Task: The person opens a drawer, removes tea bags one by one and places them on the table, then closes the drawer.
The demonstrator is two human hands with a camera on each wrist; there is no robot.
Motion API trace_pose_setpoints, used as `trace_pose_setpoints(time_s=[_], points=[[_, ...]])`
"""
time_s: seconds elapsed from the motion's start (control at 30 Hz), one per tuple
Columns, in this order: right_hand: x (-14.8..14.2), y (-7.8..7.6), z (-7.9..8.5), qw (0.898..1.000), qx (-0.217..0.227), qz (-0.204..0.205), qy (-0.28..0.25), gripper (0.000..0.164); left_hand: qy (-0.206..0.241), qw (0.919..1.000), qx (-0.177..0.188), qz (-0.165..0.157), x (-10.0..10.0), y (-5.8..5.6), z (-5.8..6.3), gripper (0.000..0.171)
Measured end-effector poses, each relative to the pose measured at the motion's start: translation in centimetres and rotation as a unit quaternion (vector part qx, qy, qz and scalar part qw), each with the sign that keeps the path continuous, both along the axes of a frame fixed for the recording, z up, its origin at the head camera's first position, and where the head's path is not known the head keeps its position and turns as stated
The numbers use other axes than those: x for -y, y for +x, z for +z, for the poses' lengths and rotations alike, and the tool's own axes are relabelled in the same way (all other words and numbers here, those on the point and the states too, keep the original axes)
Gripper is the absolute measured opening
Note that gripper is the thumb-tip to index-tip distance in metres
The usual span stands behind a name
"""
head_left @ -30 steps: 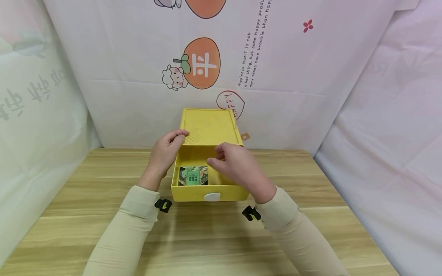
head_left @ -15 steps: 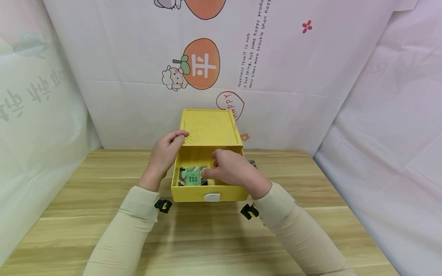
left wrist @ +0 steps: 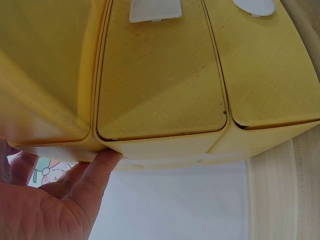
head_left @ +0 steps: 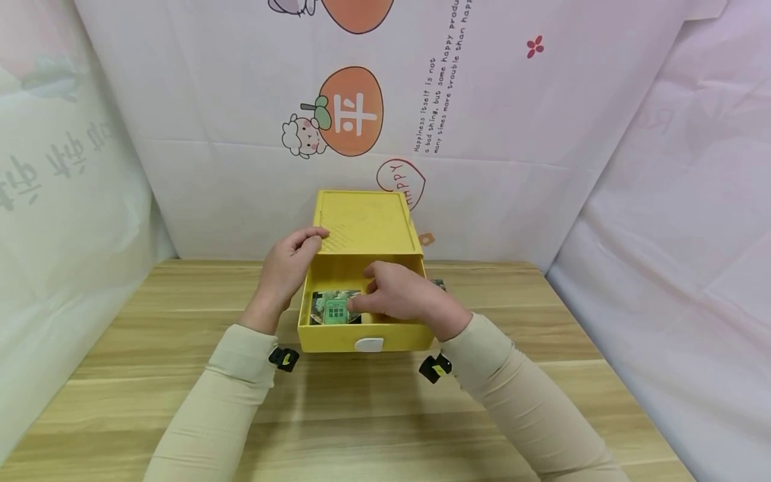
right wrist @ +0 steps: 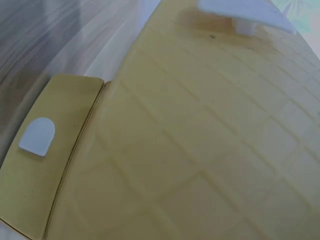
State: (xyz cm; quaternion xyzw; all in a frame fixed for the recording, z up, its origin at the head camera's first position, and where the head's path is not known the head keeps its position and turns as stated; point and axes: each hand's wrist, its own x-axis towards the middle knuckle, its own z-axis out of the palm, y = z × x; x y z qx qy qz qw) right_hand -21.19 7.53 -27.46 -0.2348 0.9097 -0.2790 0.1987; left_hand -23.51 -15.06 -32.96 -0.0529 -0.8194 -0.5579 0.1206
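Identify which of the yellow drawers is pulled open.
The top drawer: it juts out from the yellow cabinet, showing a green packet inside, while the middle drawer and bottom drawer are pushed in.

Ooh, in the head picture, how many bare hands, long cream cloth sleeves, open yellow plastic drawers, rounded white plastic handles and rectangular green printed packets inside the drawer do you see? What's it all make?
Bare hands: 2
Cream sleeves: 2
Open yellow drawers: 1
White handles: 1
Green packets: 1
Total: 7
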Motion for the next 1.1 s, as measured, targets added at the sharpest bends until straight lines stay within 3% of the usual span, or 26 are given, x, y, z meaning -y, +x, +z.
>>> trace_pose_setpoints(time_s=[0.13,0.47,0.63,0.9,1.1], points=[[0.00,-0.07,-0.15,0.999,0.037,-0.005,-0.032,0.066,0.001,1.0000,0.003,0.001,-0.01,0.05,-0.04,0.042],[0.05,-0.12,-0.08,0.993,0.087,0.007,-0.081,0.059,0.005,1.0000,0.005,0.002,-0.11,0.17,0.09,0.041],[0.10,-0.22,-0.20,0.991,0.096,0.021,-0.090,0.054,0.004,1.0000,0.008,0.002,-0.12,0.23,0.09,0.041],[0.13,-0.40,-0.13,0.994,0.083,0.003,-0.066,0.078,0.005,1.0000,0.008,0.003,-0.13,0.29,0.16,0.041],[0.04,-0.44,-0.13,0.993,0.079,-0.001,-0.082,0.077,0.006,0.9999,0.008,0.004,-0.14,0.19,0.10,0.041]])
